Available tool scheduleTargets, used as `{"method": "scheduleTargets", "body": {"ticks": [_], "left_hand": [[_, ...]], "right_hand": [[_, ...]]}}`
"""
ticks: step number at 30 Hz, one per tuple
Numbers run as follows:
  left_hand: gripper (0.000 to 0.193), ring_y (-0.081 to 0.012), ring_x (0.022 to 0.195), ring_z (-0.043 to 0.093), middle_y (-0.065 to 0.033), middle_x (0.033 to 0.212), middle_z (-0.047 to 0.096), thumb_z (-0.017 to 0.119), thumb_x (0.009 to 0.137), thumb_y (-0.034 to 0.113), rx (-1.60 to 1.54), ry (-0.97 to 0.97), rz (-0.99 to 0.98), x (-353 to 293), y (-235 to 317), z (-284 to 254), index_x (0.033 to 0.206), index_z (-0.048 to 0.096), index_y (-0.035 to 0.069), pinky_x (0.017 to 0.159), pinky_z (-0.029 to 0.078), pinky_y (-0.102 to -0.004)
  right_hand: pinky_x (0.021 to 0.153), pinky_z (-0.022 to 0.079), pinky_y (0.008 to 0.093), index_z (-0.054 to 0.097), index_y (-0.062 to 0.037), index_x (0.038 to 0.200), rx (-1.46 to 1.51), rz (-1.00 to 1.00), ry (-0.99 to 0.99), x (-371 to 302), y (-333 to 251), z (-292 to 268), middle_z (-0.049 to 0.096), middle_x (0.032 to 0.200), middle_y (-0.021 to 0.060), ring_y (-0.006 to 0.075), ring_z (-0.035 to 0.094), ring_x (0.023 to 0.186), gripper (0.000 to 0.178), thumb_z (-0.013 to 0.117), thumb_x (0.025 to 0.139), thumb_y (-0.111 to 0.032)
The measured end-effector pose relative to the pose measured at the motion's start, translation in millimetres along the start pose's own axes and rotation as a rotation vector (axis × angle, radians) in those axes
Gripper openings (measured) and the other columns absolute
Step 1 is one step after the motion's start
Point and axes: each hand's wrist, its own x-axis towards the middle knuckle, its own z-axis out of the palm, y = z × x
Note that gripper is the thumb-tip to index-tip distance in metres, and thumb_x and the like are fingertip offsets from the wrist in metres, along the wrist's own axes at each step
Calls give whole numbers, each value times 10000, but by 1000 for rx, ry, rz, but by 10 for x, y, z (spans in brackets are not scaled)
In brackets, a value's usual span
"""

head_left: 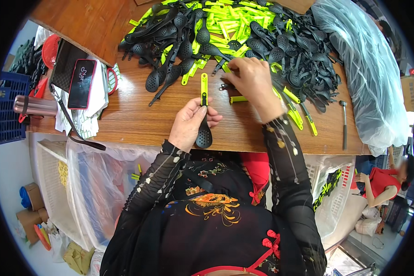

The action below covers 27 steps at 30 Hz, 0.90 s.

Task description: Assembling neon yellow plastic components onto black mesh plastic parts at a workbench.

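Observation:
My left hand (191,120) is closed around a slotted spoon (204,131) near the table's front edge. Its black perforated bowl points toward me and its yellow-green handle points away. My right hand (254,83) is over the table at the near side of the pile, thumb and fingers drawn together; what they hold, if anything, is hidden. Small black pieces (223,87) lie just left of its fingertips. Below it rests a loose yellow-green handle (238,99). Black perforated spoon heads (157,79) and yellow-green handles (225,20) are heaped beyond both hands.
Several joined black and green pieces (309,117) lie right of my right wrist, with a small hammer (344,124) farther right. Clear plastic sheeting (361,69) covers the right side. A phone (82,83) rests on papers at left, near a steel flask (37,105). Another person (384,184) sits at far right.

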Motion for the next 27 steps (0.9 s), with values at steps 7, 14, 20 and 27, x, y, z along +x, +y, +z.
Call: {"method": "scheduleTargets", "body": {"ticks": [7,14,20,27], "left_hand": [[334,-243,1043,725,-89,1094,690,511,1116,165,-91,13,-5,-75,71,-61,1411,532,11,954,589,-372],[310,-238,1060,726,-93,1106,692,503,1119,158,24,8,-30,-48,37,-138,1394,529,18,937,587,-352],[314,-212,1076,717,-88,1119,686,469,1129,139,227,-63,-24,-144,80,164,1412,507,10,951,565,-328],[338,-208,1095,707,-93,1135,677,461,1130,132,257,-67,-20,-223,128,212,1438,486,-3,972,559,-337]], "right_hand": [[953,457,415,751,-131,893,-9,-261,55,35,15,-14,704,801,50,249,678,830,61,747,860,-182],[957,455,398,773,-112,992,340,-83,-204,-249,-296,-626,734,906,42,266,682,933,101,734,938,-188],[934,473,378,748,-86,981,461,-124,-355,-204,-343,-761,731,940,51,244,679,925,156,802,896,-205],[846,553,316,745,-23,1054,918,234,-228,-427,-377,-516,769,971,65,167,722,929,187,761,963,-186]]}}
